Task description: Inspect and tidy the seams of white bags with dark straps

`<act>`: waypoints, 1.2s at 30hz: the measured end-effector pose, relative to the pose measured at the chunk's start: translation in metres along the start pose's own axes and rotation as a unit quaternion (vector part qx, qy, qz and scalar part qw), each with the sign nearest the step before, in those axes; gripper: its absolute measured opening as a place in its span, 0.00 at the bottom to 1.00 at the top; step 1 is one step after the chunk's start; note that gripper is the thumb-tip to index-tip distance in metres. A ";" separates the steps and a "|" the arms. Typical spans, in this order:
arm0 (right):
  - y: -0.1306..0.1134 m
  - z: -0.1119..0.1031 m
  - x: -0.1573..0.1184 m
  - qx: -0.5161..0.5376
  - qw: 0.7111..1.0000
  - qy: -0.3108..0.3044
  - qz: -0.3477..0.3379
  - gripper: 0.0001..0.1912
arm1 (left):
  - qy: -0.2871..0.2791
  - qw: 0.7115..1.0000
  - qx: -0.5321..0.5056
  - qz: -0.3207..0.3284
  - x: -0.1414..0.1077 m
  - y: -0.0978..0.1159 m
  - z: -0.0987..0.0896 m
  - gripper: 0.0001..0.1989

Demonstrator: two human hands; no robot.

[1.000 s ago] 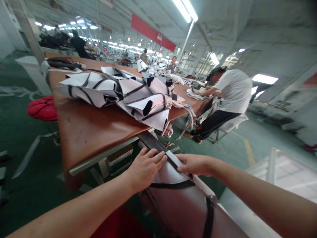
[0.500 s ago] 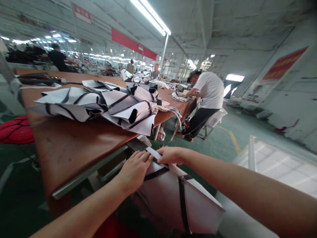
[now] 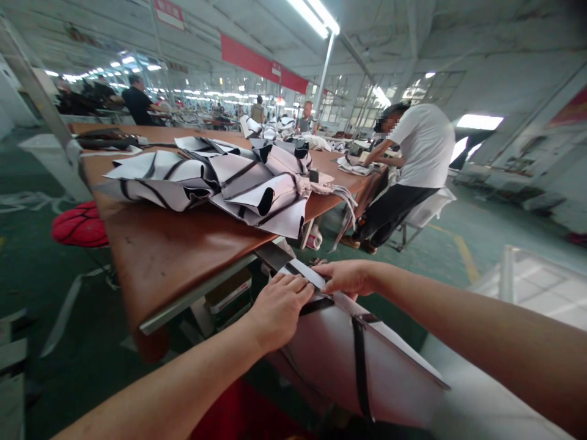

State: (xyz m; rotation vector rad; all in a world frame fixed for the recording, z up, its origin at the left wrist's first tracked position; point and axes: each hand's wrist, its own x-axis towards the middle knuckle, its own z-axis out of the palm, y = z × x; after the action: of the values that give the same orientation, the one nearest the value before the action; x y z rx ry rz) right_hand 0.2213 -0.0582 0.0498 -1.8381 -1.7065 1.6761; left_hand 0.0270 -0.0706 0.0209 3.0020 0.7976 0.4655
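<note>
A white panel with black straps (image 3: 389, 360) hangs below my hands, off the near edge of the brown table (image 3: 151, 250). My left hand (image 3: 284, 302) presses with its fingers together on the panel's upper end, beside a pale flat strip (image 3: 307, 272). On the strip's right side my right hand (image 3: 346, 278) pinches the panel's edge between thumb and fingers. A dark flat bar (image 3: 274, 256) juts from the table under the panel's end. More white pieces with black straps (image 3: 243, 177) lie heaped on the table.
A person in a white shirt (image 3: 424, 146) bends over the table's far right side. A red bundle (image 3: 80, 231) rests on a stool at the left. At the right stands a white crate (image 3: 532, 287). A box (image 3: 229, 293) sits beneath the table.
The view has turned left, so the table and both hands appear farther right. Both hands keep their hold on the panel, with little change in their places on it.
</note>
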 end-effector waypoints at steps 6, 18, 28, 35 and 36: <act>0.000 -0.002 -0.006 -0.006 1.000 -0.028 -0.002 0.35 | -0.020 1.000 -0.018 -0.014 0.002 0.003 -0.006 0.25; 0.037 -0.003 0.003 0.082 0.990 -0.026 -0.109 0.32 | -0.020 0.999 -0.008 0.036 0.009 0.008 -0.005 0.13; 0.039 -0.003 0.005 0.114 0.986 -0.047 -0.112 0.31 | -0.036 0.994 0.024 0.105 0.006 0.014 0.001 0.18; 0.045 0.002 0.000 0.158 0.978 -0.018 -0.138 0.31 | -0.062 0.980 0.025 0.189 0.013 0.000 -0.012 0.20; 0.045 0.003 -0.001 0.162 0.976 -0.024 -0.142 0.31 | -0.060 0.980 0.017 0.187 0.013 -0.001 -0.012 0.22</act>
State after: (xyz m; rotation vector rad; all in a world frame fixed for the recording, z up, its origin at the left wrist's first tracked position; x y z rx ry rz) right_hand 0.2472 -0.0763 0.0175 -1.3517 -1.5158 1.7622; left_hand 0.0342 -0.0647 0.0356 3.1776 0.2326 0.2680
